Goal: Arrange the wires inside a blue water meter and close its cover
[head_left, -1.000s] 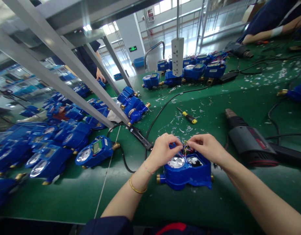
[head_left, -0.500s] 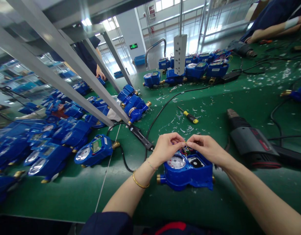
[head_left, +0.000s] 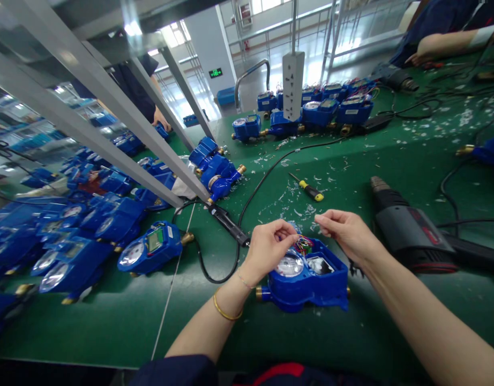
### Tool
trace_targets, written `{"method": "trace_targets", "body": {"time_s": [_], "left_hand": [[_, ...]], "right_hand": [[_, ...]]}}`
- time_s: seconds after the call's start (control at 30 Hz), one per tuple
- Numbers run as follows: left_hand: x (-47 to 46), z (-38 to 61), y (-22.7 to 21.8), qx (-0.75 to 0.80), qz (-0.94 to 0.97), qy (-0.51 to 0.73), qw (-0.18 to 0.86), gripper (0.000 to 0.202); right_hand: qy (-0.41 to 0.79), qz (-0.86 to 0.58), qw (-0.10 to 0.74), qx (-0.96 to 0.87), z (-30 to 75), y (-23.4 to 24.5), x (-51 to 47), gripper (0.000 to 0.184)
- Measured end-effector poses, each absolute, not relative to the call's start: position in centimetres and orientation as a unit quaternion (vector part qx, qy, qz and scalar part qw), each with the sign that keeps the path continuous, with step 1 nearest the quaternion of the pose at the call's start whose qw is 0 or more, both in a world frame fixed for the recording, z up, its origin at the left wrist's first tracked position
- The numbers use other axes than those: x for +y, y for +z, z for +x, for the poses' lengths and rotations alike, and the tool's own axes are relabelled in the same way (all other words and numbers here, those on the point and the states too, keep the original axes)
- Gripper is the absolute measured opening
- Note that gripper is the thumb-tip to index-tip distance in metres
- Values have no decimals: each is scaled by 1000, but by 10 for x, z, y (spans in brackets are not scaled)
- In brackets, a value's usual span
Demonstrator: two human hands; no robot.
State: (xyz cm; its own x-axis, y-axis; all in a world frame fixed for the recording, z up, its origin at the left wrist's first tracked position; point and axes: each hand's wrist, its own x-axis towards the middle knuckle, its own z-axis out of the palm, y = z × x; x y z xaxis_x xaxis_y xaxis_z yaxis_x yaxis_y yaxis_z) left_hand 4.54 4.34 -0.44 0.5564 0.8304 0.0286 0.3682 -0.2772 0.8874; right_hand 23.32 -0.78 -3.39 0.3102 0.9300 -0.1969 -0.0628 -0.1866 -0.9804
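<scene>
A blue water meter (head_left: 307, 292) lies in front of me, its round dial on the left and an opened housing on the right. Thin coloured wires (head_left: 304, 245) stick up from the far side of that housing. My left hand (head_left: 271, 244) is closed in a pinch at the wires, above the dial; the fingertips seem to hold a wire. Off to the right, my right hand (head_left: 341, 230) is pinched in the air beyond the housing, apart from the left. What sits between its fingertips, if anything, is too small to make out.
A heat gun (head_left: 410, 230) lies to the right, a yellow-black screwdriver (head_left: 307, 188) beyond my hands. A black electric screwdriver (head_left: 229, 224) with its cable lies left, near another meter (head_left: 152, 246). Metal posts (head_left: 110, 107) rise at left; a power strip (head_left: 293, 86) hangs ahead.
My hands were together at the wires; the right hand has moved away to the right and slightly up. My left hand stays over the meter.
</scene>
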Motion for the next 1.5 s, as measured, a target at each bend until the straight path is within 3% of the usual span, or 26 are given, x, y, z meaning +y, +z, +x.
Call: {"method": "trace_targets", "body": {"time_s": [0.13, 0.2, 0.27, 0.37, 0.53, 0.77, 0.87, 1.03, 1.17, 1.33, 1.5], "left_hand": [[47, 44, -8, 401, 738, 247, 484, 6], [49, 43, -10, 399, 735, 245, 490, 7], [50, 44, -11, 397, 736, 243, 492, 7], [51, 45, -13, 394, 737, 244, 493, 6], [54, 44, -14, 404, 736, 265, 474, 6], [58, 42, -4, 409, 780, 267, 392, 10], [56, 52, -1, 372, 843, 200, 334, 16], [54, 61, -2, 400, 860, 120, 294, 8], [54, 56, -3, 401, 857, 130, 297, 9], [52, 50, -7, 411, 843, 185, 294, 18], [46, 42, -8, 387, 833, 263, 296, 18]], "right_hand": [[363, -673, 542, -349, 250, -43, -10, 51], [334, -689, 528, -367, 254, -43, -11, 40], [335, -683, 506, -406, 254, -38, -13, 33], [377, -644, 454, -487, 245, -27, -16, 45], [386, -637, 371, -554, 228, -22, -18, 23], [380, -652, 363, -547, 225, -35, -15, 34], [389, -643, 363, -551, 223, -35, -12, 34], [378, -648, 360, -554, 226, -38, -7, 34], [376, -657, 353, -549, 230, -47, -4, 32], [440, -621, 341, -552, 237, -43, -3, 42], [452, -625, 364, -522, 246, -43, -5, 39]]}}
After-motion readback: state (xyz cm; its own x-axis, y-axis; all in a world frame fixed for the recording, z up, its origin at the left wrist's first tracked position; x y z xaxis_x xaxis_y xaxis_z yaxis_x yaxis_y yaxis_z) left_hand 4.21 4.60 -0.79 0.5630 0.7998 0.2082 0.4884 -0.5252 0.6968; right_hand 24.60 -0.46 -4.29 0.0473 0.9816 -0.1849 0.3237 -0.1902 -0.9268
